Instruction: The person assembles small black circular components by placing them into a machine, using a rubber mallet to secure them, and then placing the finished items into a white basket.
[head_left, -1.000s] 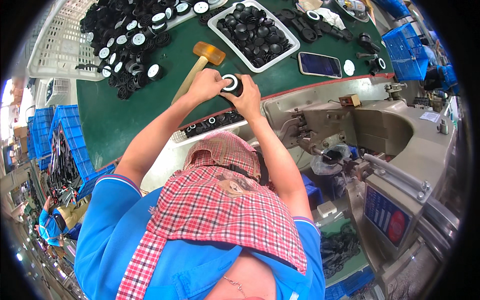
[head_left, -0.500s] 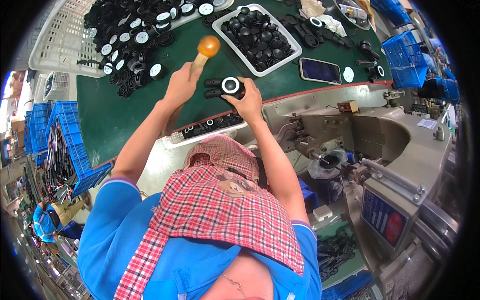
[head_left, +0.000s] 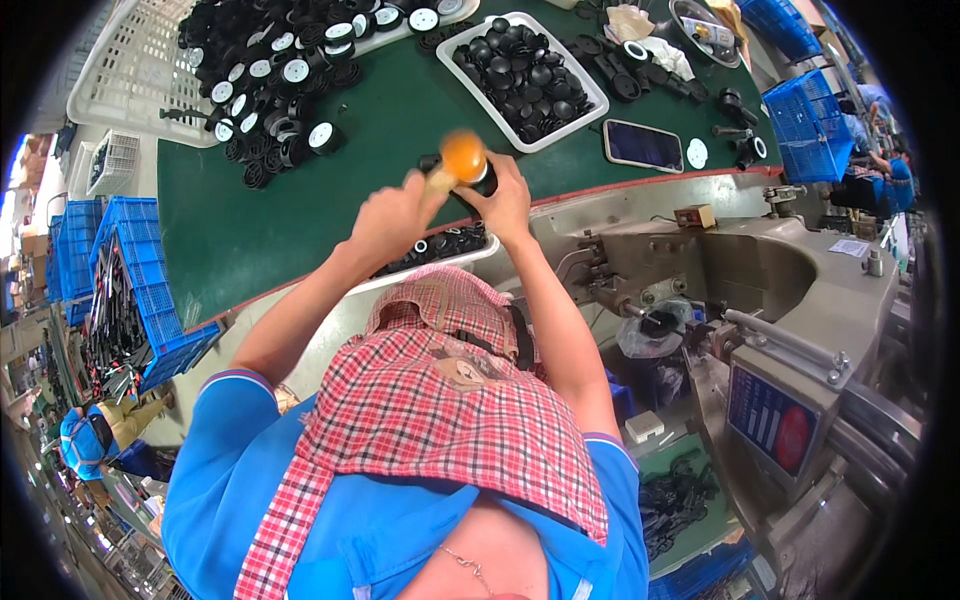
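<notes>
1. Gripping a mallet [head_left: 462, 160] in the left hand [head_left: 392, 216], fingers wrapped tight around the handle, orange head raised and blurred just above the right hand [head_left: 505, 200].
2. Pressing a black part [head_left: 484, 182] down on the green mat [head_left: 300, 215] with the right hand, fingers closed over it; most of the part hidden under mallet and fingers.
3. Lying just in front of both hands, at the mat's near edge: a narrow tray [head_left: 440, 255] with small black pieces.
4. Standing farther back: a white tray [head_left: 520, 80] full of black caps, and a heap of black-and-white wheels [head_left: 270, 80] to the left.
5. Resting right of the white tray: a phone [head_left: 643, 145], flat on the mat.
</notes>
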